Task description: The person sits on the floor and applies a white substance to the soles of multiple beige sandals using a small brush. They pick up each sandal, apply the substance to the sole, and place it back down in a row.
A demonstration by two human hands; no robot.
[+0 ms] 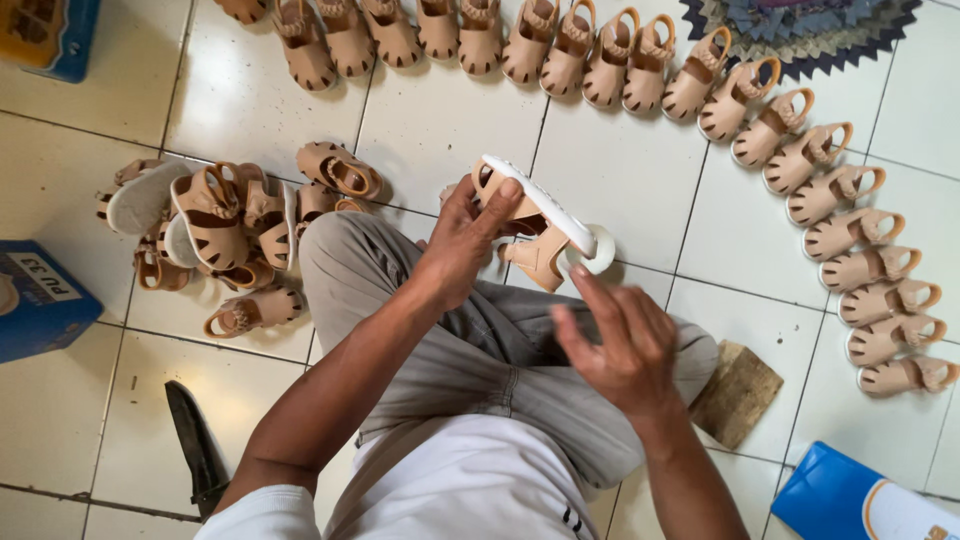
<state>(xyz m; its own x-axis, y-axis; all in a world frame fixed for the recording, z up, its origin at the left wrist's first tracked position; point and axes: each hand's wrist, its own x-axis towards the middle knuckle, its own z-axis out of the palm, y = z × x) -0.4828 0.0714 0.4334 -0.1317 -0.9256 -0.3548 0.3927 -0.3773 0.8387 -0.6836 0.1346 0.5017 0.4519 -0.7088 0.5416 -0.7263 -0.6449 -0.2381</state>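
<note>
One sandal (530, 215), sole-up, runs upper-left to lower-right.

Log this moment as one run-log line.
left hand: holds tan sandal, sole up | right hand: open, by its heel | sandal pile left | sandal row arcs ahead

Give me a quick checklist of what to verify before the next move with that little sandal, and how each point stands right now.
1. Left hand grips the tan sandal firmly: ok, fingers wrap its toe end.
2. Sole turned up for access: ok, the white sole faces up.
3. Right hand free: ok, open, fingertip at the heel.
4. Sole seated all around: cannot tell, the far edge is hidden.
5. Pile of sandals within reach: ok, beside the left knee.
6. Curved row of sandals undisturbed: ok, lined up on the tiles.
</note>
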